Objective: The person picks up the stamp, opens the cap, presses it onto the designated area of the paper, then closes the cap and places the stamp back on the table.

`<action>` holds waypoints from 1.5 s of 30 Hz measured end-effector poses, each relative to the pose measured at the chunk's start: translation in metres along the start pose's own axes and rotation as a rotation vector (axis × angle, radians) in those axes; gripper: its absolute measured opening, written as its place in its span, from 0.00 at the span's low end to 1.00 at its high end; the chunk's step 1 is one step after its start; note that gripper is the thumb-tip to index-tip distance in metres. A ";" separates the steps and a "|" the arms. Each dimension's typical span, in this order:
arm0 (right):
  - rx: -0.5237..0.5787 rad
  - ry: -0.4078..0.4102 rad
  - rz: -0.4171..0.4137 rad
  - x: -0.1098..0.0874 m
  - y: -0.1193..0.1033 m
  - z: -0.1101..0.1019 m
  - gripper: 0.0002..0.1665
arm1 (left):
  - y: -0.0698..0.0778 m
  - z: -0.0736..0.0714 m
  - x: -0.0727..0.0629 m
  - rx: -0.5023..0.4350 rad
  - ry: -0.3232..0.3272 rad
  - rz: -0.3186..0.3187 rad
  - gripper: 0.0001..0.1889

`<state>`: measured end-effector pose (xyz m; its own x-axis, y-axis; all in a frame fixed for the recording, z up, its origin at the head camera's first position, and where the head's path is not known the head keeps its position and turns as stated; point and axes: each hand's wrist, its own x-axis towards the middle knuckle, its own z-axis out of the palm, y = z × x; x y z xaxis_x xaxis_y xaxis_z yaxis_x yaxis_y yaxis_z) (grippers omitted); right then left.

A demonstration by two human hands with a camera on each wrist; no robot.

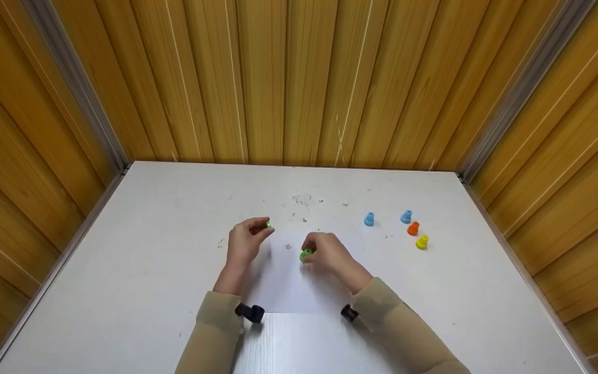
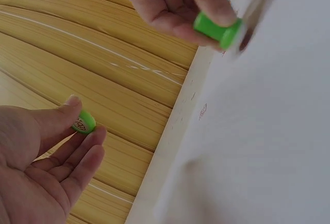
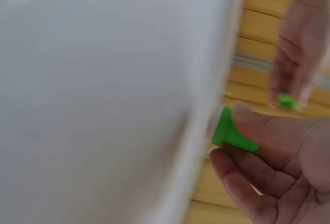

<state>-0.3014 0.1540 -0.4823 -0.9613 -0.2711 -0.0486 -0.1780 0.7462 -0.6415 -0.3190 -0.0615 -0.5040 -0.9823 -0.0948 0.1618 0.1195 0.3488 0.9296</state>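
My left hand [image 1: 243, 241] pinches a small green cap [image 2: 85, 122] between thumb and fingertips, raised above the table. A reddish printed picture shows on the cap's round face in the left wrist view. My right hand [image 1: 330, 254] grips a green toy stamp [image 3: 231, 131] by its narrow handle, with the pale stamping end facing the paper. A white sheet of paper [image 1: 288, 291] lies under both hands. On it, a small reddish stamped mark [image 2: 203, 112] sits between the hands. Whether the stamp touches the paper, I cannot tell.
Two blue stamps [image 1: 369, 219], an orange stamp [image 1: 413, 228] and a yellow stamp [image 1: 422, 242] stand on the white table [image 1: 122, 270] at the right. Wood-patterned panels [image 1: 268, 83] enclose the back and sides. Dark smudges [image 1: 301, 200] mark the tabletop behind the paper.
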 end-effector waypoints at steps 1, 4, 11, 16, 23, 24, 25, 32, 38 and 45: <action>0.060 0.045 0.008 -0.003 -0.002 -0.008 0.08 | 0.002 0.001 -0.001 -0.004 -0.006 0.002 0.16; 0.297 0.208 -0.004 -0.013 -0.003 -0.030 0.10 | 0.009 0.006 -0.002 -0.031 -0.032 0.013 0.16; 0.825 0.282 -0.011 -0.019 0.019 -0.035 0.14 | 0.023 0.019 -0.008 -0.101 -0.119 0.040 0.16; 0.994 0.277 0.050 -0.015 0.027 -0.021 0.14 | 0.026 0.030 -0.013 -0.134 -0.197 0.054 0.16; 1.017 0.260 0.079 -0.014 0.027 -0.006 0.15 | 0.024 0.042 -0.019 -0.240 -0.268 0.076 0.17; 1.022 0.257 0.079 -0.015 0.027 -0.005 0.15 | 0.024 0.043 -0.020 -0.245 -0.277 0.081 0.17; 1.023 0.254 0.077 -0.015 0.027 -0.004 0.15 | 0.023 0.044 -0.020 -0.248 -0.283 0.085 0.16; 0.994 0.252 0.070 -0.014 0.027 0.000 0.16 | 0.023 0.044 -0.022 -0.256 -0.290 0.081 0.16; 0.931 0.252 0.051 -0.013 0.028 0.003 0.16 | 0.023 0.045 -0.024 -0.229 -0.281 0.092 0.15; 0.906 0.274 0.052 -0.014 0.026 0.007 0.15 | 0.020 0.048 -0.026 -0.222 -0.246 0.115 0.13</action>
<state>-0.2914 0.1728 -0.5040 -0.9998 -0.0129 0.0132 -0.0128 -0.0341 -0.9993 -0.2984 -0.0078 -0.5055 -0.9627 0.1706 0.2098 0.2331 0.1307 0.9636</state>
